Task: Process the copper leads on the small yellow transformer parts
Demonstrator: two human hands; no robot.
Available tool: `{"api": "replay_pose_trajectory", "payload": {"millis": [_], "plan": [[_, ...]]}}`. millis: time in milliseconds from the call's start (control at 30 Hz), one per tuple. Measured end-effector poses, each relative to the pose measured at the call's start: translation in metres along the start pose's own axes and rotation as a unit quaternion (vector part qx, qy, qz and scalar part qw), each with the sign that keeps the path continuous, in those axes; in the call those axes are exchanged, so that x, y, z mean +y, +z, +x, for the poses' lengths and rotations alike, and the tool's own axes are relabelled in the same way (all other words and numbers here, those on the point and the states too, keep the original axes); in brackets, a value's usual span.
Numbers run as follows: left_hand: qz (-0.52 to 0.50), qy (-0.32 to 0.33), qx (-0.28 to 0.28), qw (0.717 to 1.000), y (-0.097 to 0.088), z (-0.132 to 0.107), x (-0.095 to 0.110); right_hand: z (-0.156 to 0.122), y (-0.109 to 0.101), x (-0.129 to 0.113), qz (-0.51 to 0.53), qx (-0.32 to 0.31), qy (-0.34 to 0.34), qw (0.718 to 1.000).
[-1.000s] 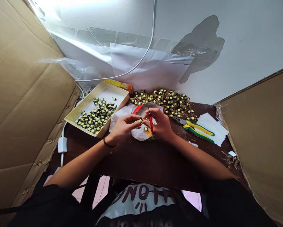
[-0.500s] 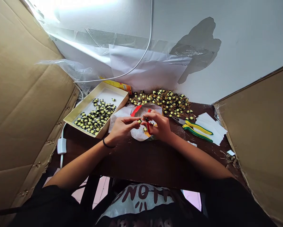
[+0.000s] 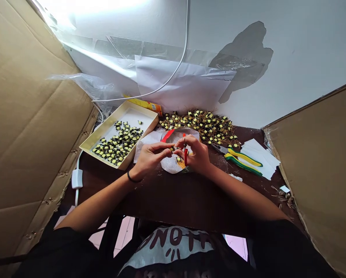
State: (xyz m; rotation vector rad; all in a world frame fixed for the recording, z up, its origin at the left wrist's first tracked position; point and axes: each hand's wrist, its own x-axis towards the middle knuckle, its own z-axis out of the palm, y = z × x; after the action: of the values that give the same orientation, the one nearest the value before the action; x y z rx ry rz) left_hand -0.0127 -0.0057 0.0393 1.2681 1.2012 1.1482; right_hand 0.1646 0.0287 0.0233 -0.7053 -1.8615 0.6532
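My left hand pinches a small yellow-and-black wire-wound coil between thumb and fingertips. Close against it on the right, my right hand is closed around red-handled wire cutters, whose jaws are mostly hidden by the fingers. Both hands meet above a round, clear plastic-covered dish with a red strip at its rim. Orange wire bits and a coil lie in it.
A shallow cream box with many trimmed coils stands left. Behind the dish lies a heap of coils with long copper wires. Yellow-green pliers and white paper are right. Cardboard walls flank the table.
The right hand and cutters have shifted and turned slightly at the coil. The left hand keeps its pinch. The whole view has moved a little.
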Motion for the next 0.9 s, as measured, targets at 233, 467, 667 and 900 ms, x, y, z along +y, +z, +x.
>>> {"api": "replay_pose_trajectory", "payload": {"millis": [233, 467, 667, 900], "plan": [[-0.036, -0.022, -0.001, 0.999, 0.000, 0.000, 0.001, -0.003, 0.006, -0.001, 0.070, 0.023, 0.048, 0.996], [-0.038, -0.020, -0.006, 0.999, -0.002, 0.002, -0.003, -0.004, 0.007, -0.003, 0.081, 0.025, 0.056, 0.995], [-0.024, -0.022, -0.016, 0.999, -0.003, 0.003, -0.002, -0.006, 0.008, -0.003, 0.075, 0.029, 0.050, 0.996], [0.011, -0.045, -0.017, 0.999, -0.001, -0.002, 0.007, -0.008, 0.010, -0.002, 0.058, 0.028, 0.032, 0.997]]}}
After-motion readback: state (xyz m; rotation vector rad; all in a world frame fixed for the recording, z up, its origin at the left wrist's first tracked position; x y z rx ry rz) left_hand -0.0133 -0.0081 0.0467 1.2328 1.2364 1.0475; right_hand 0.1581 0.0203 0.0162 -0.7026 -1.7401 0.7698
